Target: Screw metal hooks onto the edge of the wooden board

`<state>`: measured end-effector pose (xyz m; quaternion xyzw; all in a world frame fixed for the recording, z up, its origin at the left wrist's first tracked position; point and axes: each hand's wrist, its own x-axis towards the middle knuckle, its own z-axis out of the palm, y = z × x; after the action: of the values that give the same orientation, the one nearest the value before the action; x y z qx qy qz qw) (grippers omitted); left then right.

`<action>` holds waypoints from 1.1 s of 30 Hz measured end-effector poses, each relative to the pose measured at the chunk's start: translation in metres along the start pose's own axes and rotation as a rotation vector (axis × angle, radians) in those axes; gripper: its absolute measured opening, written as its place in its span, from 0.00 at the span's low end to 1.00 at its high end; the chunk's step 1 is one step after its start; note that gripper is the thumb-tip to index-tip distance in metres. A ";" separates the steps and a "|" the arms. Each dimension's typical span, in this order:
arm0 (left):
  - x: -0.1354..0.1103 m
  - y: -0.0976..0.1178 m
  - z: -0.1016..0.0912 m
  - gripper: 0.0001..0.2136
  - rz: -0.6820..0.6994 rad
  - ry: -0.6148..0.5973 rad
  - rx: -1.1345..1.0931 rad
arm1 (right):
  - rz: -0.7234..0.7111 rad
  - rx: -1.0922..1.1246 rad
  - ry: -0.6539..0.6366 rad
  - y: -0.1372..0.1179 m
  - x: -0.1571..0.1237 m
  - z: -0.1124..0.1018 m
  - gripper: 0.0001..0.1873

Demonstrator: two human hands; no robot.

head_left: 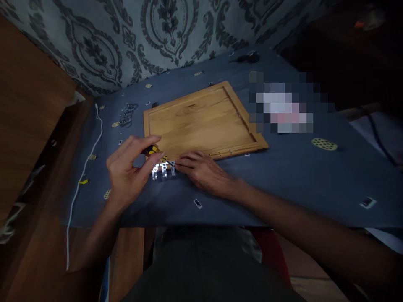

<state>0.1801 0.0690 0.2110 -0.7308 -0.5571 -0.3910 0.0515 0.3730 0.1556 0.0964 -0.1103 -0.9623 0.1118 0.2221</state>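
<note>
A framed wooden panel (195,119) lies flat on the dark blue cloth. Along its near left edge sits a shiny metal hook strip (164,169) with several hooks hanging toward me. My left hand (130,165) is closed around the handle of a yellow and black screwdriver (153,149), between thumb and fingers. The screwdriver slants down to the right, its tip at the strip's right end. My right hand (204,172) rests on the panel's near edge, fingertips close to that tip. What its fingers pinch, if anything, is hidden.
A white cable (84,165) runs down the table's left side. Several metal hooks (127,114) lie in a cluster beyond my left hand. A dark object (248,57) is at the back, and a pixelated patch covers something at right. Patterned fabric (132,33) hangs behind.
</note>
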 end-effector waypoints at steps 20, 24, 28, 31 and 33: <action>0.005 -0.015 -0.011 0.08 -0.120 -0.178 -0.244 | 0.021 0.081 0.010 0.002 -0.001 0.001 0.20; 0.001 -0.009 -0.006 0.06 -0.045 -0.035 -0.112 | 0.021 0.052 0.008 0.000 -0.001 0.000 0.20; -0.001 -0.007 -0.006 0.07 -0.007 0.019 -0.061 | 0.019 0.018 0.011 0.000 -0.001 0.000 0.18; 0.000 -0.010 -0.008 0.08 -0.038 0.018 -0.058 | 0.006 0.018 0.013 0.001 -0.001 0.001 0.17; 0.001 -0.011 -0.009 0.07 -0.051 -0.002 -0.056 | -0.003 0.018 0.018 0.002 -0.001 0.002 0.17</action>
<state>0.1663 0.0694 0.2143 -0.7179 -0.5643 -0.4070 0.0204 0.3736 0.1565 0.0941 -0.1080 -0.9593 0.1193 0.2320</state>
